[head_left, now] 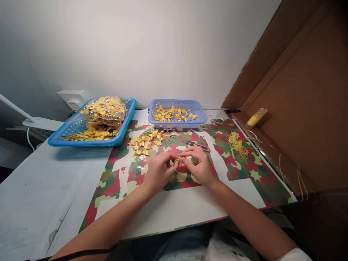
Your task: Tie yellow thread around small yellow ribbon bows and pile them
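A camouflage-patterned mat [239, 174] covered the middle of the table and serves as the landmark. Behind its far left corner stood a large blue tray [67, 136] heaped with bagged yellow bows; behind its far edge sat a small lilac basket [176, 122] of more bows. A loose cluster of finished bows [145, 142] lay on the mat's far side, red-handled scissors [199, 145] beside them, ribbon scraps [237, 145] toward its right edge. At the mat's centre, the left hand [157, 172] and right hand [199, 167] met, fingertips of both pinching a small yellow ribbon loop [177, 163] between them, just above the mat.
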Motion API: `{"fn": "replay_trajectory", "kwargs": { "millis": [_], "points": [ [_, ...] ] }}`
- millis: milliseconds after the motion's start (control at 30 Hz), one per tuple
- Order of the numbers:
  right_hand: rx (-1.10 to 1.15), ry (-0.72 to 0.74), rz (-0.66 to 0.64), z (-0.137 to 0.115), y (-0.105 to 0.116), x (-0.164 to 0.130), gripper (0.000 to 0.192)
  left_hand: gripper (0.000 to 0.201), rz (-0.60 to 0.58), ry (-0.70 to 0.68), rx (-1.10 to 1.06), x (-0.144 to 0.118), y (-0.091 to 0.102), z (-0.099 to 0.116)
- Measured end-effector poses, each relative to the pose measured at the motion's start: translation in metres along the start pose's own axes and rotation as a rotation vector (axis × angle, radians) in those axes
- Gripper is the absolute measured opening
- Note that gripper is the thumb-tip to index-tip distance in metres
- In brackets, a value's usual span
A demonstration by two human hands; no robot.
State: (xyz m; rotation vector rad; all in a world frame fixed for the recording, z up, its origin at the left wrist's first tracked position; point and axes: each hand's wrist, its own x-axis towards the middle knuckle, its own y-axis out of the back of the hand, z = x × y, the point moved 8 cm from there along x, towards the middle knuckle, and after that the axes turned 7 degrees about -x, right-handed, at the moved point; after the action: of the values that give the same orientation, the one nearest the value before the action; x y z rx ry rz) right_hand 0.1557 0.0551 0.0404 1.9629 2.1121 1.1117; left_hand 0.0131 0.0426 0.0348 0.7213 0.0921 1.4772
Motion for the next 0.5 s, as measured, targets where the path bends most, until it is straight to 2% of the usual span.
{"fn": "replay_trajectory", "kwargs": {
  "millis": [233, 367, 500],
  "points": [
    [0.11, -0.071, -0.04, 0.01, -0.013, -0.005, 0.011, 0.019, 0.001, -0.09, 0.115, -0.001, -0.002, 0.006],
    [0.136, -0.006, 0.004, 0.001, -0.005, -0.003, 0.013, 0.014, 0.012, -0.12, 0.122, 0.0, 0.0, 0.009],
    [0.32, -0.021, 0.081, -0.001, 0.005, -0.002, 0.011, 0.012, 0.018, -0.113, 0.106, 0.003, 0.003, 0.007]
  ]
}}
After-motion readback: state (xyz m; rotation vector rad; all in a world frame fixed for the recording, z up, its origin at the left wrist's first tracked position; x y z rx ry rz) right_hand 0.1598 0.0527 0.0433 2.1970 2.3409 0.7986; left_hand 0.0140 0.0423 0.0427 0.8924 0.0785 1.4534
